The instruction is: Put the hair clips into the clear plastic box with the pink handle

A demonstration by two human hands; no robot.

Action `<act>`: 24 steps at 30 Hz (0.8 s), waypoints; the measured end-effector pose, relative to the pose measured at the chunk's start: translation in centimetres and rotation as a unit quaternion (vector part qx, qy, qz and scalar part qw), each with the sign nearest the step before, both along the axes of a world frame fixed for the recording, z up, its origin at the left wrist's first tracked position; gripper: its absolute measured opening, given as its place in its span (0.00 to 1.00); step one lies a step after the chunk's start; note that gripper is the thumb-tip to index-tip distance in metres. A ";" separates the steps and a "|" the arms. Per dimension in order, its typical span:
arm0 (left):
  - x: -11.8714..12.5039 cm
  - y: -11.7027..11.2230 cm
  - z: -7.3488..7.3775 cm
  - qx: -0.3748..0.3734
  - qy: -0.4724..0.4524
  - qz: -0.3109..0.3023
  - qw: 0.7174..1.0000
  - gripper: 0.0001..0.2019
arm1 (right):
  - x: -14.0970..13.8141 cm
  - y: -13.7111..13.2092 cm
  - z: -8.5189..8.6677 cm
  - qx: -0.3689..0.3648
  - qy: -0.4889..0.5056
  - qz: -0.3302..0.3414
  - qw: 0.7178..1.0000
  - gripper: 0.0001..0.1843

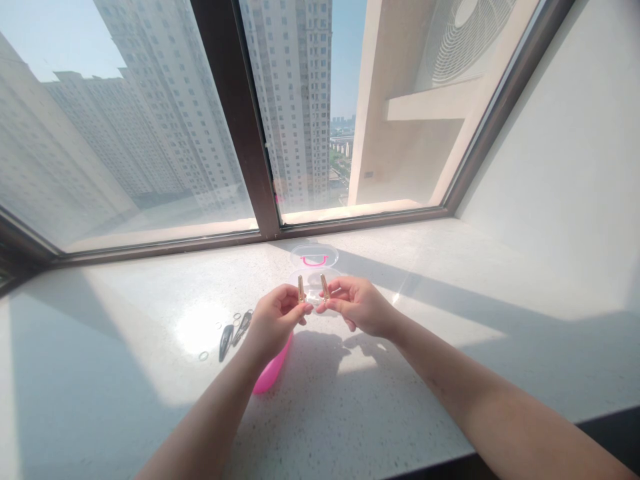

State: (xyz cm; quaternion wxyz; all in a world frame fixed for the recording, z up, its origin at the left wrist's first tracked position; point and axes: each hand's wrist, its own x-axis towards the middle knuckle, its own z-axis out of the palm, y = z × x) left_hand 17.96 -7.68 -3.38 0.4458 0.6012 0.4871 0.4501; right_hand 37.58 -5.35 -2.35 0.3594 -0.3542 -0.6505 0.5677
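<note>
Between the thumb and fingers of my left hand (277, 319) a slim gold hair clip (301, 288) stands upright. My right hand (363, 305) pinches a second gold hair clip (325, 287), tilted slightly, a short gap away from the first. Just behind both hands lies a clear plastic case (315, 272) with its lid (300, 253) folded back and a pink handle (314, 261) on it. My fingers hide part of the case. A bright pink object (271, 375) sits under my left wrist, mostly covered by it.
Left of my left hand, dark snap hair clips (227, 343) and several small rings (203, 356) lie on the pale speckled sill (310, 427). A brown window frame (240, 113) runs along the back, and a white wall (565, 173) stands at the right.
</note>
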 end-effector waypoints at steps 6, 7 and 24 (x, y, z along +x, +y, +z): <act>0.1 0.0 0.0 -0.006 0.000 0.002 1.000 0.10 | 0.0 0.0 -0.1 -0.004 0.001 0.007 1.000 0.08; 0.1 0.0 0.0 -0.006 -0.001 0.002 1.000 0.10 | 0.0 0.0 -0.1 -0.003 0.000 0.007 1.000 0.08; 0.3 -0.1 0.5 -0.006 0.001 0.011 1.000 0.08 | 0.2 -0.1 0.2 0.013 0.001 -0.011 1.000 0.09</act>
